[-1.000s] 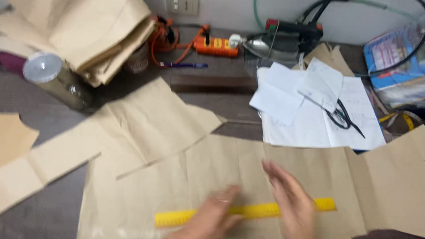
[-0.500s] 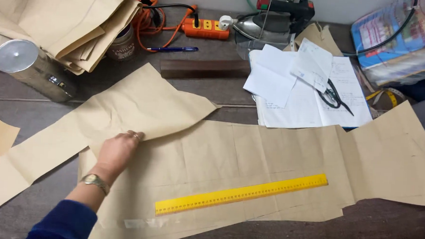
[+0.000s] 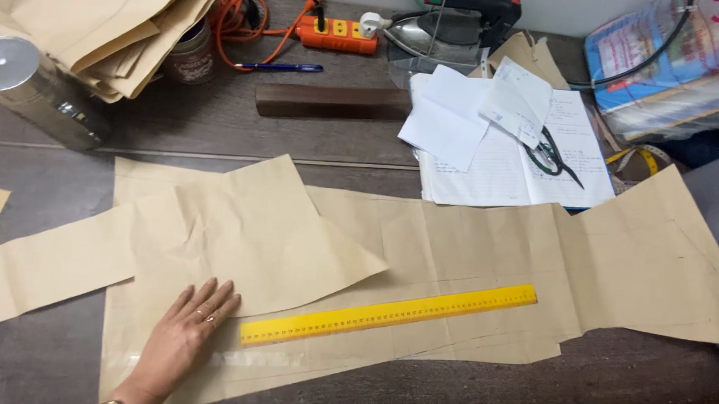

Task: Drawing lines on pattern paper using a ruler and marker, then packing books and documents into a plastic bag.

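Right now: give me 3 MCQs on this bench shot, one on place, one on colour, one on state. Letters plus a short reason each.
1. Where is the scissors?
A. on the open notebook
B. on the ruler
C. under the left hand

2. What colour is the ruler?
A. blue
B. yellow
C. white

3. How is the left hand?
A. gripping the ruler
B. holding the pen
C. flat, fingers spread on the brown paper

Answers:
1 A: the scissors lies on the lined pages of the notebook, far right of the hand.
2 B: the ruler is plain yellow against the brown paper.
3 C: the palm presses the paper just left of the ruler's end, holding nothing; the blue pen lies at the table's far side.
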